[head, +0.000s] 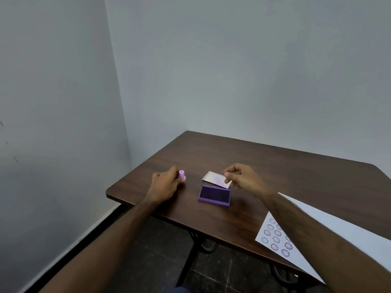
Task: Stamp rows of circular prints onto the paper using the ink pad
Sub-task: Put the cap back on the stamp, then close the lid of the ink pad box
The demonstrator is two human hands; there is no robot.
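Note:
A small pink stamp (181,176) stands upright on the dark wooden table (264,166). My left hand (165,185) is curled against its left side, fingertips on it. The open purple ink pad (214,195) lies in the middle of the table. Just behind it rests its white lid (214,179), inside up and stained purple. My right hand (243,178) is over the lid's right corner, thumb and fingers pinched at its edge. The white paper (342,235) lies at the near right, partly under my right forearm, with rows of purple circular prints (276,237).
The table stands in a corner, with grey walls (232,70) close behind and to the left. Its left edge (110,192) is just beside my left hand. The paper overhangs the near table edge. Dark tiled floor and black table legs (190,256) show below.

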